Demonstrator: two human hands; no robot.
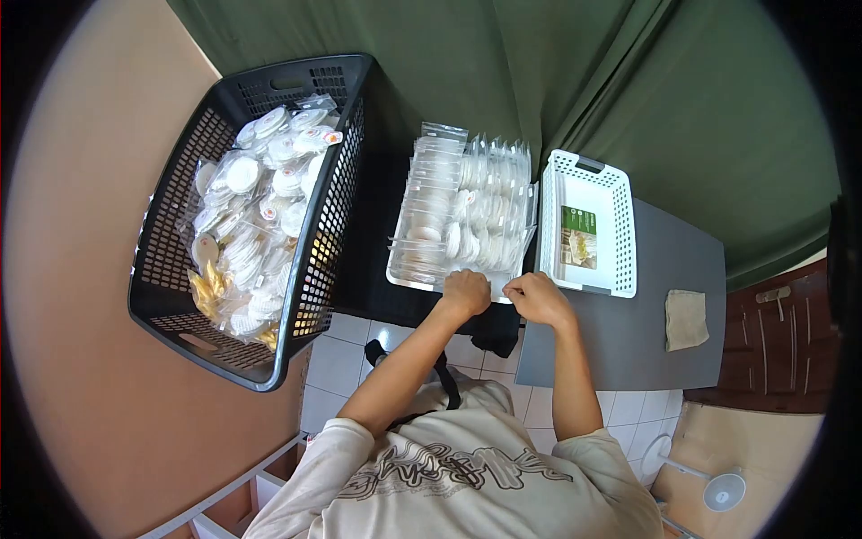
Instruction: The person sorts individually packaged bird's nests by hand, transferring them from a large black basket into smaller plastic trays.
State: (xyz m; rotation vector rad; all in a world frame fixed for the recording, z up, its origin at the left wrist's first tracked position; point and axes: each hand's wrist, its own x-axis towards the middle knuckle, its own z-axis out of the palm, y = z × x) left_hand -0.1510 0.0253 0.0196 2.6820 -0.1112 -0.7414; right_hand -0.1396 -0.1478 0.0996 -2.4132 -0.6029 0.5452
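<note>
A white tray point(415, 284) holds rows of clear plastic packets point(476, 198) with round white pads inside, most standing on edge. Over its front rim is my left hand point(468, 293), closed with its knuckles up. My right hand point(538, 297) is closed too, thumb and fingers pinched together at the tray's front right corner. A small gap separates the two hands. Whatever they grip, if anything, is too small or hidden to make out.
A large black basket point(310, 260) at left is heaped with similar packets, some golden. Right of the tray, a white basket point(626, 235) holds a green printed card point(579, 238). A folded beige cloth point(686, 320) lies on the grey table point(620, 346). Green curtains point(440, 54) hang behind.
</note>
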